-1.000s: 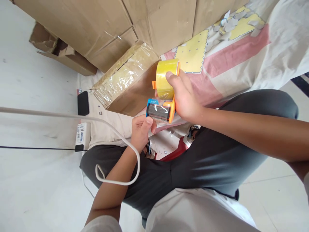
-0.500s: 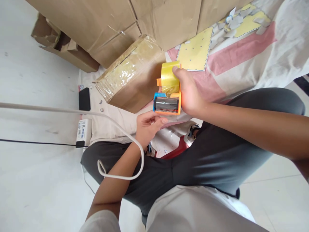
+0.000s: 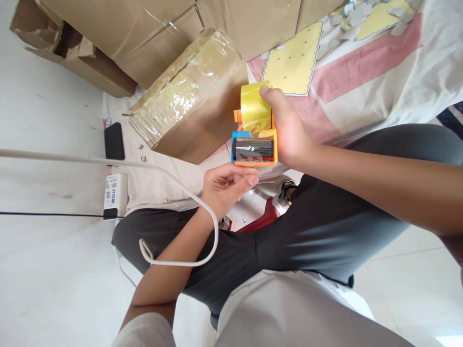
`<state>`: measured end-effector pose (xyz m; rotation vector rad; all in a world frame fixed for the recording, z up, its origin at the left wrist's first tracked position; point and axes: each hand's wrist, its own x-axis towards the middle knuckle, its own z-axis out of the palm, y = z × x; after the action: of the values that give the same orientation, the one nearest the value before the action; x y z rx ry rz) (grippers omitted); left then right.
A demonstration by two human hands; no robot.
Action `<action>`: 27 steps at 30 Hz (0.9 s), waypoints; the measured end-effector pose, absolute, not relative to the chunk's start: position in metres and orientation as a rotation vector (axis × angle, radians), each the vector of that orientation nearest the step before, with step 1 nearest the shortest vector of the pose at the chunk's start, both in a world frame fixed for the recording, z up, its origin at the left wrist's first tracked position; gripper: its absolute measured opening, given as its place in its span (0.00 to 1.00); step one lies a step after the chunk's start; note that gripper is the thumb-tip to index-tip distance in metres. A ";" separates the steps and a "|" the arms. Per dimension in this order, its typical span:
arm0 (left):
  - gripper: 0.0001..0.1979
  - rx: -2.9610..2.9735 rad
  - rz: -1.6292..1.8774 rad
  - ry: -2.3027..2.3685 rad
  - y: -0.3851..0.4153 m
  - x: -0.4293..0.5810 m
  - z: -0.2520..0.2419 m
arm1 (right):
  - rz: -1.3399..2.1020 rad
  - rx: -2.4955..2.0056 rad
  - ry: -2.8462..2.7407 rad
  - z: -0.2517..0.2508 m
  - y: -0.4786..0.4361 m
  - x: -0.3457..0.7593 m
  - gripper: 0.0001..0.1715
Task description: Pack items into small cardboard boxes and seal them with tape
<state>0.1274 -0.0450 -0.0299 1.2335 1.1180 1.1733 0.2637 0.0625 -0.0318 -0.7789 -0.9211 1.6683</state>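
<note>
My right hand (image 3: pixel 287 132) grips an orange and blue tape dispenser (image 3: pixel 255 147) loaded with a roll of yellowish clear tape (image 3: pixel 255 108), its black roller facing me. My left hand (image 3: pixel 226 185) sits just below the dispenser's front edge, with thumb and fingers pinched together on what looks like the clear tape end. Behind the dispenser lies a cardboard box (image 3: pixel 188 108) whose top is covered in shiny clear tape.
Large cardboard boxes (image 3: pixel 144 33) stand at the back. A black phone (image 3: pixel 114 140) and a white charger (image 3: pixel 112 190) lie on the cloth at left. A white cable (image 3: pixel 108 164) loops over my left forearm. A yellow sheet (image 3: pixel 294 65) rests on the pink-striped cloth.
The dispenser has turned so its roller faces me and has shifted slightly right. My left hand has drawn back from the roller to just below it.
</note>
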 end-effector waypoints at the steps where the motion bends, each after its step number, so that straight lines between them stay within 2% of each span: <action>1: 0.09 1.216 1.167 1.106 -0.045 0.128 -0.030 | 1.677 -0.783 -0.920 -0.032 0.062 0.264 0.18; 14: 0.11 1.200 1.110 0.925 -0.058 0.118 -0.021 | 1.581 -0.722 -0.939 -0.022 0.055 0.268 0.14; 20: 0.16 1.096 1.081 0.891 -0.057 0.126 -0.023 | 1.536 -0.706 -0.983 -0.019 0.056 0.272 0.15; 24: 0.18 1.109 1.041 0.942 -0.057 0.128 -0.022 | 1.353 -0.759 -1.115 -0.005 0.051 0.281 0.13; 27: 0.20 1.138 1.034 0.989 -0.055 0.128 -0.021 | 1.054 -0.770 -1.336 -0.001 0.051 0.293 0.11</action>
<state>0.1277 -0.0553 -0.0206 1.1384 0.9889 1.0336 0.2931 0.0514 -0.0008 -0.7701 -1.3363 1.0538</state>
